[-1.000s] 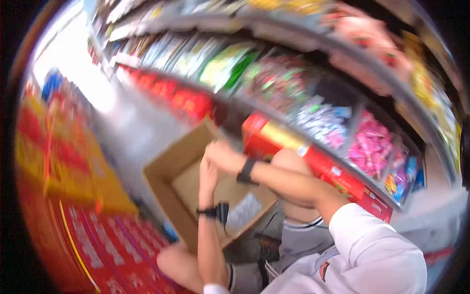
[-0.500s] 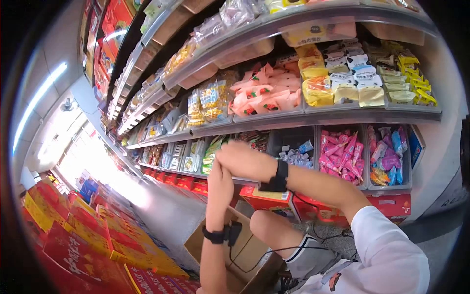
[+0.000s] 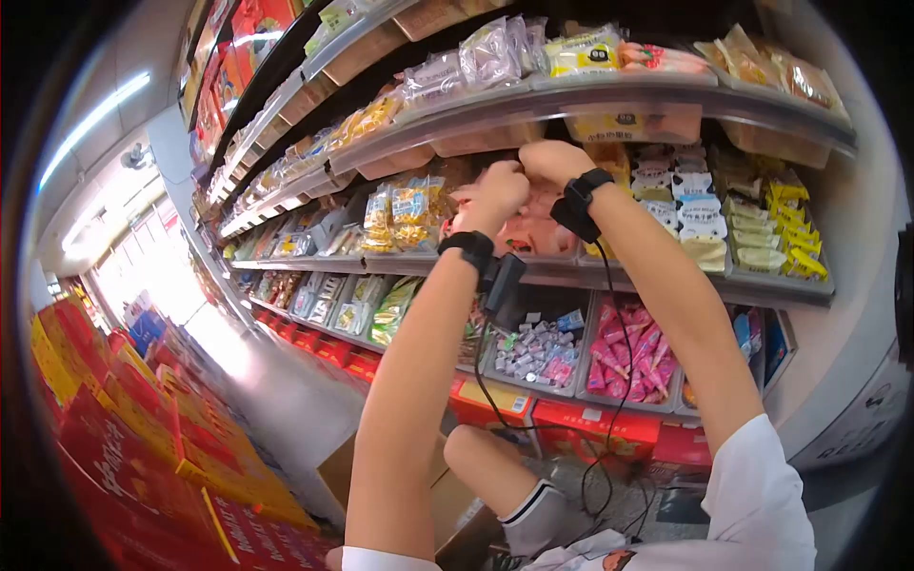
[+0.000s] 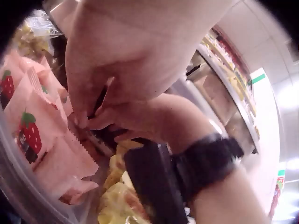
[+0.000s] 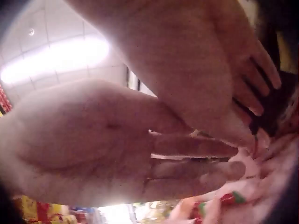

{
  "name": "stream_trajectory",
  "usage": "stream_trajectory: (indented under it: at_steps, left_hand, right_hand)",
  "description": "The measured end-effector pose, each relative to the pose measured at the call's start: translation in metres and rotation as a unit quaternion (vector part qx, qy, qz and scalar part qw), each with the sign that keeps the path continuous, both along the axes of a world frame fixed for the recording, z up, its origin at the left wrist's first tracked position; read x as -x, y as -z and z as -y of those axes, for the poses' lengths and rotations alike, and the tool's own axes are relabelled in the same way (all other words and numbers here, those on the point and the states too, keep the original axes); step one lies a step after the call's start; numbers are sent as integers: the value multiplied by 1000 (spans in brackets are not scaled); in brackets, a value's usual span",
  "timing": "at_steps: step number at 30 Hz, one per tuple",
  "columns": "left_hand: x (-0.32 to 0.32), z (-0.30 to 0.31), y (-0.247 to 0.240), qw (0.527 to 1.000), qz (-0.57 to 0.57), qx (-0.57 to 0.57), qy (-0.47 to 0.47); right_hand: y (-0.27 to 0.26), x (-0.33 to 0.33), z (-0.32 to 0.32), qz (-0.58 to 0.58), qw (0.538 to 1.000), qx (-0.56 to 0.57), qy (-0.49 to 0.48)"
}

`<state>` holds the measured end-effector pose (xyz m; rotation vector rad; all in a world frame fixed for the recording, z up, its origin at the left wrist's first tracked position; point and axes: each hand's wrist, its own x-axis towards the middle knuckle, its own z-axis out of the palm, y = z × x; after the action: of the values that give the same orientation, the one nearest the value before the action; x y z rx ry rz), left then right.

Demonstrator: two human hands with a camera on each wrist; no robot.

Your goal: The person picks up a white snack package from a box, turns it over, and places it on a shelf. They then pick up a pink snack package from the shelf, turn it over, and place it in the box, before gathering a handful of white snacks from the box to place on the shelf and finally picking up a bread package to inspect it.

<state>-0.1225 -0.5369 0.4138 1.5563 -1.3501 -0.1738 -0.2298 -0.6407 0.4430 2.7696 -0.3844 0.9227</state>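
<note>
Both hands are raised to a grey metal shelf (image 3: 666, 278). The left hand (image 3: 495, 195) has curled fingers (image 4: 79, 100), tips on the top edges of the pink, strawberry-printed plastic packets (image 3: 538, 233); whether they pinch one cannot be told. The right hand (image 3: 545, 162), touching the left, has nearly straight, close-set fingers (image 5: 196, 147) reaching the same packets, which stand on the shelf.

Packed pink strawberry packets (image 3: 533, 233) block the way ahead of the left hand (image 3: 495, 195) and right hand (image 3: 552, 162), which crowd together just under the upper shelf (image 3: 619, 100). Yellow snack bags (image 3: 409, 205) wall the left and cream packets (image 3: 690, 205) the right. Open aisle floor (image 3: 286, 400) lies well below, to the left.
</note>
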Motion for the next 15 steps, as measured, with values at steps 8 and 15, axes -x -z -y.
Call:
stream_trajectory:
  at_steps: [8,15]
  left_hand:
    - [32,35,-5,980,89,-120,-135]
    - [6,67,12,991,-24,-68,-117]
  right_hand:
    - [13,-35,78,-53,993,-32,103]
    - [25,-63,111,11,993,-76,93]
